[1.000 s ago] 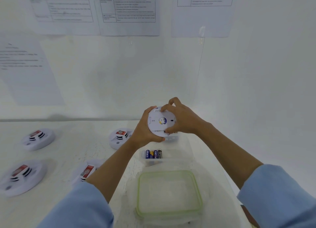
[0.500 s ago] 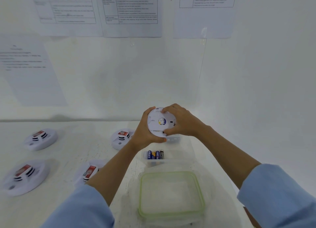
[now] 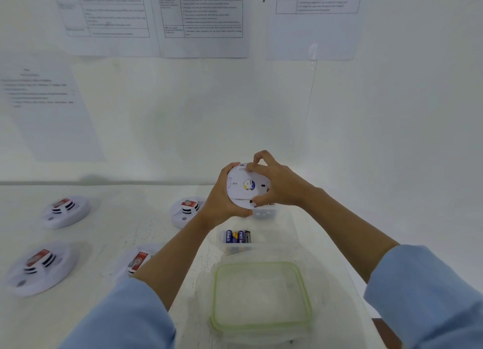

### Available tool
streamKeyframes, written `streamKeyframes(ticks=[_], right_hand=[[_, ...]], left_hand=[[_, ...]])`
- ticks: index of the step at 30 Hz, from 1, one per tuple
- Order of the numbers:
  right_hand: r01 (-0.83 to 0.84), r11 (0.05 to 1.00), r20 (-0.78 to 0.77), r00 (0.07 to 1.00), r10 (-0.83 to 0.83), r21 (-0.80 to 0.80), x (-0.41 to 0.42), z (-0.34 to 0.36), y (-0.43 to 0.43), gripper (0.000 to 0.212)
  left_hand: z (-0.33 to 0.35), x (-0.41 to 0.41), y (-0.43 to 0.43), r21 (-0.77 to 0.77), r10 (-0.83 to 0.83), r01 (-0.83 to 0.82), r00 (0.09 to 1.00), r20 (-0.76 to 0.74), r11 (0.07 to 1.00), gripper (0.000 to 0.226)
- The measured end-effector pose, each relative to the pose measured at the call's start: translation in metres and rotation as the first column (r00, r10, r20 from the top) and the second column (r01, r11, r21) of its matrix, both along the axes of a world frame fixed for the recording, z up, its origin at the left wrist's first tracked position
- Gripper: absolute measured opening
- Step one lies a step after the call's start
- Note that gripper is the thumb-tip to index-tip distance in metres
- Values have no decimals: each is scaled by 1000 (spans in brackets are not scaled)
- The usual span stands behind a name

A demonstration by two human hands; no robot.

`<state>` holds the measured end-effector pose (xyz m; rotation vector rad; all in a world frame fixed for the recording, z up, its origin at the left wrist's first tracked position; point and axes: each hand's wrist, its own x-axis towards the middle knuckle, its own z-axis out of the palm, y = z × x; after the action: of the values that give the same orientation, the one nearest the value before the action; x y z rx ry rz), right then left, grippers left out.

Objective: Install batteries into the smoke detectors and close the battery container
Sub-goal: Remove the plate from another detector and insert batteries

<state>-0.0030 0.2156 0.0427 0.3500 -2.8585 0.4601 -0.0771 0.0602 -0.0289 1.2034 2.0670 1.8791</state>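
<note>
Logging from the head view; I see both hands raised at centre frame, sharing one smoke detector (image 3: 241, 191) held above the worktop (image 3: 109, 233), its flat white back turned to the camera, a small round label at its middle; left hand (image 3: 222, 199) cups the left rim, fingers (image 3: 232, 167) curled over the top edge, thumb under the bottom edge; right hand (image 3: 278, 185) grips the right side, fingers (image 3: 262, 156) bent at the upper rim, thumb on the lower rim.

Just below the hands stands the clear battery container (image 3: 264, 214), uncovered; batteries (image 3: 237, 236) lie side by side in it, blue and black casings showing.

Lower centre of frame: lid (image 3: 261, 296), clear with a green seal, flat on the worktop just in front of the container; touching it or not, I cannot tell.

Others, red labels up: second detector (image 3: 185, 210) just left of the left wrist; third detector (image 3: 136, 261) partly behind the left forearm; fourth detector (image 3: 65, 211) at middle left; fifth detector (image 3: 39, 267) at lower left, blurred.

Printed sheets (image 3: 203, 11) on the wall, upper frame; text unreadable.
</note>
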Motion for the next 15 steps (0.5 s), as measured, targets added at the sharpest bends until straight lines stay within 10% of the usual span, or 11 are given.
streamKeyframes(ticks=[15], right_hand=[[12, 965, -46, 999, 0, 262, 1, 5, -6, 70]], left_hand=[[-4, 0, 1, -18, -1, 1, 1000, -5, 1000, 99]])
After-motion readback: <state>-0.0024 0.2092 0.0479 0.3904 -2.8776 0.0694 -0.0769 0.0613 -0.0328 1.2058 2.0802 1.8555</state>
